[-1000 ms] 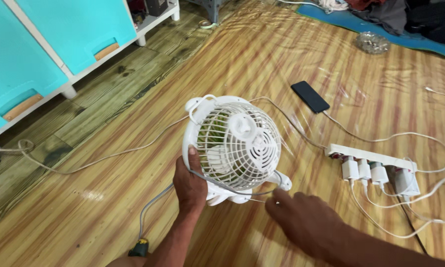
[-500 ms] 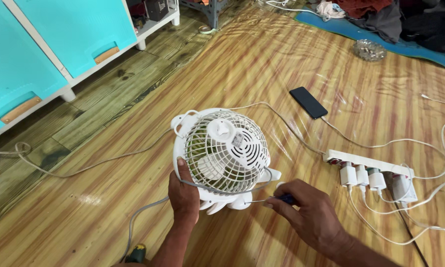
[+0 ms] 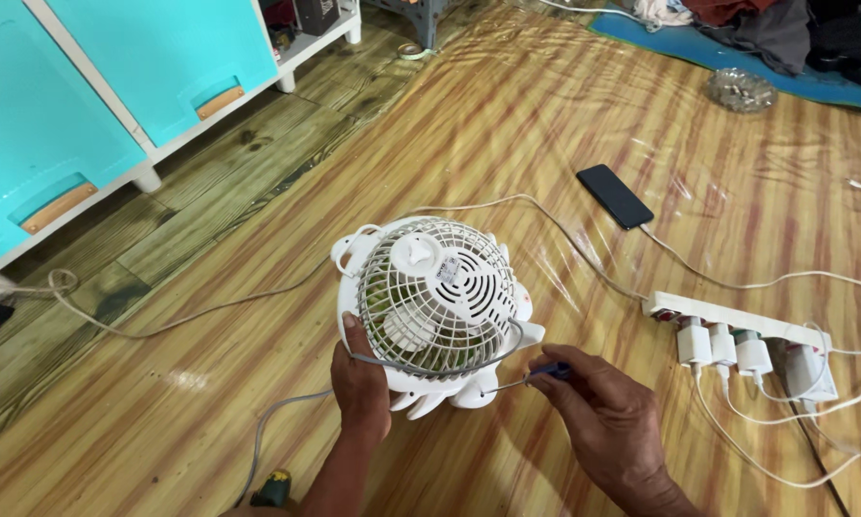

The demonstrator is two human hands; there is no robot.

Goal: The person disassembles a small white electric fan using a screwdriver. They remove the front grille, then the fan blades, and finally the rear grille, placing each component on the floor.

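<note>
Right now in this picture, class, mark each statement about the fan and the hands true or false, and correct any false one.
1. The left hand grips the white fan at its lower left edge. True.
2. The right hand holds a screwdriver with its tip at the fan's base. True.
3. The black phone rests on top of the fan. False: it lies on the floor, apart from the fan.
4. The power strip has nothing plugged in. False: several white plugs sit in it.
5. The fan's grille is black. False: it is white.
</note>
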